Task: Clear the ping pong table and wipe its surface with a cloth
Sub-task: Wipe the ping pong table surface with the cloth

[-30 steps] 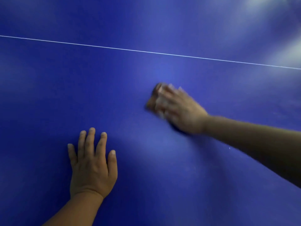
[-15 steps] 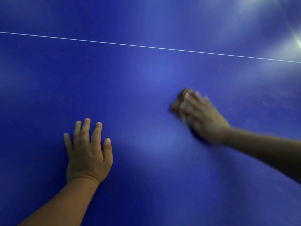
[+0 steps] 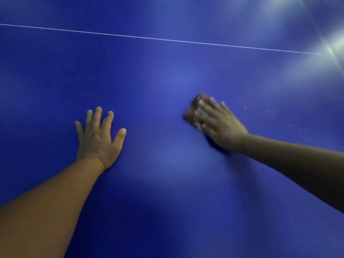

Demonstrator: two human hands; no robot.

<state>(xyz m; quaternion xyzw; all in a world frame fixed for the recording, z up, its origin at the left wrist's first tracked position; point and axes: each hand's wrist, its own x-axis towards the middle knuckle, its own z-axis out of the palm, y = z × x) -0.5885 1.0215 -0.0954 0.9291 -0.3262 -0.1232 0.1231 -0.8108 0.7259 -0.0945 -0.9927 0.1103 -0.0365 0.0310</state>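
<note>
Head view: pretty much all blue bench [image 3: 167, 202] from edge to edge, both bare forearms reaching in from the bottom corners.
Left hand: the left hand [image 3: 96, 140] lies palm down and flat on the bench, fingers [image 3: 98, 116] straight and a bit spread, thumb out to the right, holding nothing.
Right hand: the right hand [image 3: 219, 125] comes in from the right, palm down, fingers [image 3: 204, 112] stretched out and pressing on the cloth [image 3: 193, 110]. It's blurry, so finer detail is hard to call.
Cloth: brownish wad, mostly under the right fingers, only its far-left edge pokes out past the fingertips; well right of the left hand.
White line: thin white line [image 3: 167, 39] crosses the bench beyond both hands.
Glare: bright glare patch [image 3: 333, 43] top right.
</note>
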